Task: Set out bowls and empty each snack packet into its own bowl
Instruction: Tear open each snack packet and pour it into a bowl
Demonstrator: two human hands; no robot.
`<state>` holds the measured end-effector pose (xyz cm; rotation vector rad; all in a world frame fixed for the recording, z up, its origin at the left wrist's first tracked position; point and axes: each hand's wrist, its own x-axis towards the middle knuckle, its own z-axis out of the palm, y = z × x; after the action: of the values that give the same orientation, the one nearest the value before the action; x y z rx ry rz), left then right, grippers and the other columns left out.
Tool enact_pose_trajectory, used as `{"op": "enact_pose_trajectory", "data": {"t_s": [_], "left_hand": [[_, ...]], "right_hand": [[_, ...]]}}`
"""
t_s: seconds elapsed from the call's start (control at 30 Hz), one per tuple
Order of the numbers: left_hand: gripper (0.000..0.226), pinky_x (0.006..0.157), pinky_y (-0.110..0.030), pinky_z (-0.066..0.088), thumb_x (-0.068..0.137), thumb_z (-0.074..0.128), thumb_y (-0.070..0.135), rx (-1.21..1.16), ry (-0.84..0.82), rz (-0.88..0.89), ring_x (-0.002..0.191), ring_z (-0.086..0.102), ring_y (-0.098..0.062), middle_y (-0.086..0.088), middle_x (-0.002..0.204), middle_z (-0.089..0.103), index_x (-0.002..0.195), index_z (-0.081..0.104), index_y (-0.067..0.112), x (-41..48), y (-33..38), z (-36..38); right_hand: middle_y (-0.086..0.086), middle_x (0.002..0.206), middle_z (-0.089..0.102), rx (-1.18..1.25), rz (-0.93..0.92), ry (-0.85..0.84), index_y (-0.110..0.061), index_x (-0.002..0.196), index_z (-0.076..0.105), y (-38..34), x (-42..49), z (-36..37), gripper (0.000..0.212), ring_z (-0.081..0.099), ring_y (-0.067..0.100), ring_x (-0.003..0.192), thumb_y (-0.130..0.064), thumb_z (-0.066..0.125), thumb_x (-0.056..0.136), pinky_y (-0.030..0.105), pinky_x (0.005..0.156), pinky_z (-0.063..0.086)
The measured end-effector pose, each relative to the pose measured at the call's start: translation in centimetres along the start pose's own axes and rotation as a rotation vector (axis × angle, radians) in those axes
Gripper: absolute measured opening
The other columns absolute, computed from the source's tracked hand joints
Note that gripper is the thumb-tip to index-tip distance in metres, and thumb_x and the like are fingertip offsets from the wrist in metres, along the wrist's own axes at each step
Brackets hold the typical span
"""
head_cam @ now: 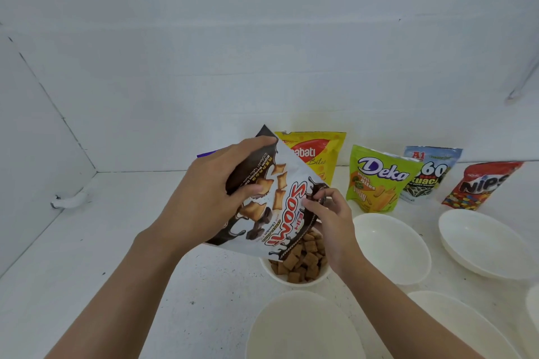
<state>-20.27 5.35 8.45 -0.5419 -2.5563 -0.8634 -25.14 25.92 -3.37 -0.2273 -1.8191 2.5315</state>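
My left hand (210, 192) grips a black and white snack packet (280, 207), turned upside down and tilted. Its open mouth hangs over a small white bowl (294, 280) that holds brown square cereal pieces (303, 259). My right hand (332, 221) pinches the packet's lower right edge near the mouth. Empty white bowls stand around: one (393, 251) right of the filled bowl, one (484, 245) further right, one (303, 326) in front and one (460, 326) at the front right.
Against the back wall stand a yellow packet (320, 151), a green Deka packet (376, 181), a blue and black packet (431, 172) and a red Nips packet (478, 186). A purple edge (205, 153) shows behind my left hand. A white wall bounds the table's left side.
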Motion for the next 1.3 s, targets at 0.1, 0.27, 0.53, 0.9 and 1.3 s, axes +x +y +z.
{"op": "enact_pose_trajectory", "data": {"t_s": [0.1,0.27,0.53,0.9,1.3], "left_hand": [[0.055,0.074,-0.01,0.054,0.089,0.074,0.026,-0.002,0.007,-0.017,0.1,0.064,-0.007,0.024,0.113,0.061,0.135,0.052,0.046,0.0,-0.4,0.2],[0.053,0.072,-0.004,0.05,0.089,0.074,0.021,0.018,0.05,-0.034,0.096,0.066,-0.008,0.015,0.118,0.069,0.134,0.057,0.042,-0.5,-0.8,0.9],[0.049,0.073,-0.02,0.06,0.09,0.072,0.023,-0.064,-0.058,0.055,0.112,0.063,-0.006,0.015,0.122,0.068,0.132,0.058,0.044,-0.5,-0.3,0.9],[0.047,0.074,-0.021,0.061,0.086,0.072,0.025,-0.192,0.165,-0.04,0.107,0.069,-0.01,0.01,0.119,0.07,0.129,0.063,0.038,-1.4,-1.0,1.1],[0.048,0.064,-0.033,0.064,0.087,0.073,0.01,-0.589,0.52,-0.367,0.102,0.073,-0.018,0.007,0.119,0.069,0.113,0.054,0.045,-5.2,-2.9,3.9]], "right_hand": [[0.016,0.114,0.067,0.022,0.04,-0.012,-0.013,0.091,0.054,0.2,0.1,-0.4,0.024,0.073,0.025,0.089,-0.01,0.077,0.082,0.03,0.068,0.057],[0.01,0.118,0.061,-0.034,0.014,-0.003,-0.016,0.107,0.051,0.3,-0.1,-0.2,0.05,0.074,0.024,0.089,-0.012,0.086,0.072,0.039,0.076,0.061],[-0.003,0.126,0.062,-0.265,-0.101,-0.067,-0.034,0.114,0.061,1.1,0.8,-1.2,0.048,0.068,0.02,0.103,-0.027,0.087,0.074,0.036,0.084,0.06],[-0.005,0.104,0.07,-0.258,-0.247,-0.055,-0.025,0.104,0.058,-0.7,0.6,-0.7,0.017,0.065,0.024,0.102,-0.023,0.07,0.091,0.036,0.08,0.06],[0.006,0.105,0.076,-0.188,0.083,-0.212,-0.022,0.121,0.06,-0.1,-0.2,-0.9,0.057,0.073,0.028,0.097,-0.027,0.087,0.071,0.053,0.094,0.055]]}}
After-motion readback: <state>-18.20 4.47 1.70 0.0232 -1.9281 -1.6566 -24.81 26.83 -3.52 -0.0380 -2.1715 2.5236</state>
